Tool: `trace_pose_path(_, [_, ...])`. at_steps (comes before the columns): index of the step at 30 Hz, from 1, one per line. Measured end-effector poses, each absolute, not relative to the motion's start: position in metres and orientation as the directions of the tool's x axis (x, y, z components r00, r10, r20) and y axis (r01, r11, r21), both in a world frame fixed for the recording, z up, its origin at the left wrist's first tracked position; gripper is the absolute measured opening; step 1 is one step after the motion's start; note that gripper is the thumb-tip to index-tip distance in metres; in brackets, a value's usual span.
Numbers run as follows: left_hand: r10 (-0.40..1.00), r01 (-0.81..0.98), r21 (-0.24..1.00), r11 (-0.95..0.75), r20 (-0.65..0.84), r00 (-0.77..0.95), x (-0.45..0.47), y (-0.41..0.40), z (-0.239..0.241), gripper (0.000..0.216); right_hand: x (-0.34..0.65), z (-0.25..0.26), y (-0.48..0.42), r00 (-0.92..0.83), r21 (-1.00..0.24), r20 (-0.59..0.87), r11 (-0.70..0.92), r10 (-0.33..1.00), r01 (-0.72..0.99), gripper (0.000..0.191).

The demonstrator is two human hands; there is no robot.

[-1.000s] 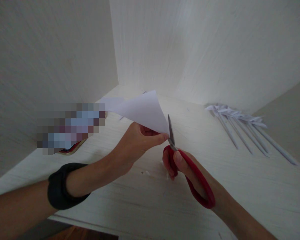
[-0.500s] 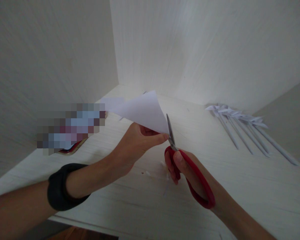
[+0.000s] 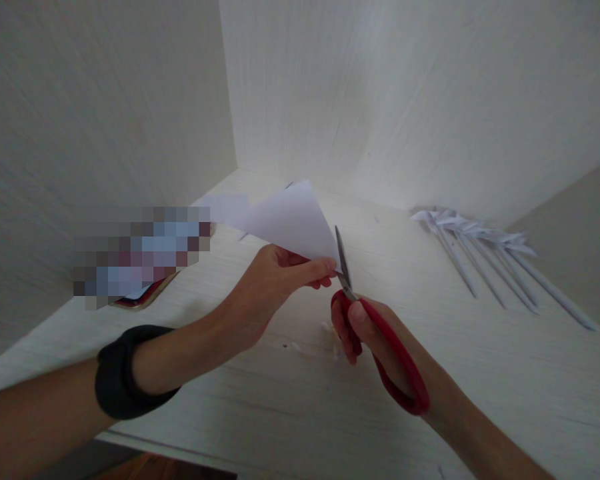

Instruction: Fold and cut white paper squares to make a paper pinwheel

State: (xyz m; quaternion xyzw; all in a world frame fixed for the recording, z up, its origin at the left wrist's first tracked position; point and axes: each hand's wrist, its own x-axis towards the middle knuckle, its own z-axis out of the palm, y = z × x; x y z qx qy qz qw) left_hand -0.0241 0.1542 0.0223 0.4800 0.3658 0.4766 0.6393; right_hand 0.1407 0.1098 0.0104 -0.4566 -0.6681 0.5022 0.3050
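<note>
My left hand (image 3: 285, 283) pinches the near right corner of a white piece of paper (image 3: 293, 223), thumb on top and fingers beneath. The sheet tilts up away from me, its right edge slightly curved. In my right hand (image 3: 367, 333) are red-handled scissors (image 3: 400, 363), with thumb and fingers through the loops. Their blades point away from me and lie right beside the paper's right edge, close to my left fingertips. Whether the paper sits between the blades I cannot tell. A black band (image 3: 133, 373) circles my left wrist.
Several rolled paper sticks with folded white paper tops (image 3: 473, 230) lie at the right. On the left is a phone-like object (image 3: 147, 290), largely blurred out. Another white paper (image 3: 225, 207) lies behind the held one. Small scraps (image 3: 297, 347) dot the white tabletop (image 3: 260, 407); pale walls enclose it.
My left fingertips have drawn back a little to the left along the paper's corner. The scissors have shifted very slightly to the right; both hands keep their hold.
</note>
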Motion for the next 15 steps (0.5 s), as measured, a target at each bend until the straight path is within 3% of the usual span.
trace_pose_path(15, [0.968,-0.234,0.969,0.078,-0.017,0.252,-0.0239,0.1538,0.0227,0.014,0.1408,0.0096,0.1092,-0.386,-0.947,-0.062,0.069,0.92,0.315,0.053])
